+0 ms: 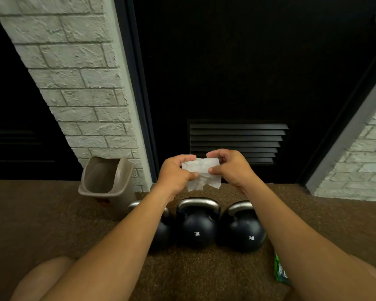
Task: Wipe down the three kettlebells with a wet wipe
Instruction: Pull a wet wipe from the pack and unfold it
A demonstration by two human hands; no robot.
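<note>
Three black kettlebells with steel handles stand in a row on the brown carpet: the left one [162,232] partly hidden behind my left forearm, the middle one [197,227] marked 12KG, the right one [242,233] marked 14KG. Above them, in the air, I hold a white wet wipe [201,172], partly unfolded. My left hand [176,173] pinches its left edge. My right hand [229,167] pinches its right edge. Neither hand touches a kettlebell.
A beige waste bin [105,181] with a swing lid stands left of the kettlebells by a white brick pillar [78,83]. A black door with a louvred vent [237,142] is behind. A green wipe packet [280,271] lies on the carpet under my right forearm.
</note>
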